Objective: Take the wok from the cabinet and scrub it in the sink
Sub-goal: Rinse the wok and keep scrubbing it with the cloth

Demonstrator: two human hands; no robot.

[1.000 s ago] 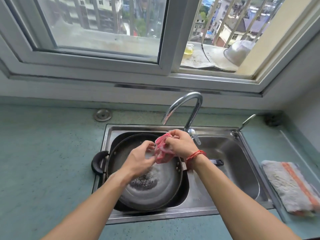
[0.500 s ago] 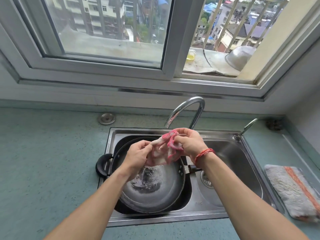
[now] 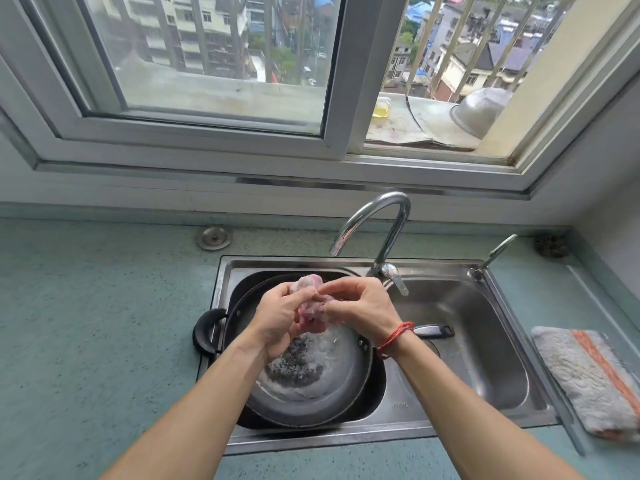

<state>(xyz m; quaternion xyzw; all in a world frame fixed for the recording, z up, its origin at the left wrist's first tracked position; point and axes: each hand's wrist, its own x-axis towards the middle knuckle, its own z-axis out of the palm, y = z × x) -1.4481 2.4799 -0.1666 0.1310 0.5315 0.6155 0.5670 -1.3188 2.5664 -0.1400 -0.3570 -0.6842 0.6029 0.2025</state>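
A pink cloth (image 3: 309, 315) is gripped by both the left hand (image 3: 277, 320) and the right hand (image 3: 362, 308) above the wok (image 3: 322, 393), which is set in the sink (image 3: 485, 348) (left basin, suds inside). A faucet (image 3: 375, 216) is arched behind, and a towel (image 3: 588, 375) is laid on the counter (image 3: 104, 323).

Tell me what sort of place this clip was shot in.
Most likely a home kitchen, several floors up: a sink with a faucet sits in a counter under a window overlooking rooftops, a wok lies in the left basin, and the left hand and right hand grip a cloth above it.
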